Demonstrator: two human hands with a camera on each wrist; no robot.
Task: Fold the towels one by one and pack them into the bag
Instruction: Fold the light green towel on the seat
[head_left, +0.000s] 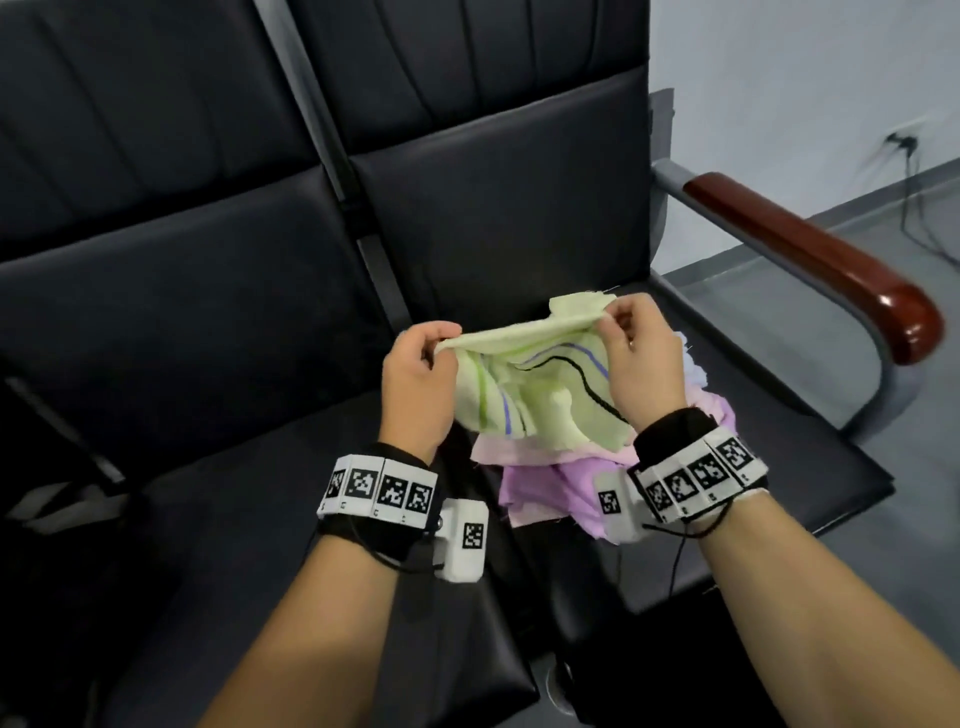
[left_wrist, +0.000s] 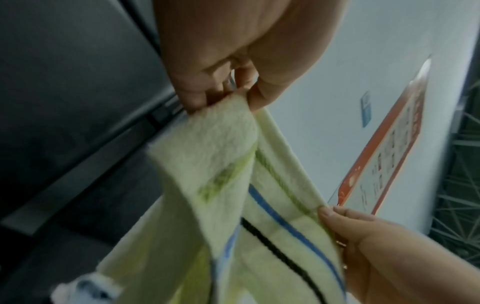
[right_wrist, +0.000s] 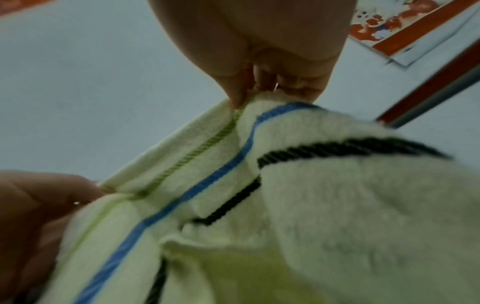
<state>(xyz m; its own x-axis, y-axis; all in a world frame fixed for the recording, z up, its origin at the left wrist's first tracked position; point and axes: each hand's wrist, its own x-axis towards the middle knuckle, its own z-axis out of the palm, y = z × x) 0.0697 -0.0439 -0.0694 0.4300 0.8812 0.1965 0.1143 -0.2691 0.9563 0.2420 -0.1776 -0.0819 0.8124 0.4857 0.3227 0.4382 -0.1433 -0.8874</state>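
Pinching one hemmed edge, your left hand (head_left: 415, 374) and right hand (head_left: 641, 358) each hold the pale green terry towel with green, blue and black stripes (head_left: 540, 384) between thumb and fingertips, the hem drawn fairly straight between them. The towel hangs in the air between your hands, its lower part bunched and drooping onto the heap of pink and lilac cloths (head_left: 550, 483) below your right wrist.

Judgement on handling: light, soft and limp, with a napped pile that should not slip, and nothing fragile. It keeps no shape unaided, so take it at the corners of the hem; the left wrist view shows your pinch close to a corner, the right pinch further in.

Beyond your hands lies the black padded seat (head_left: 509, 218). No bag shows in any view.
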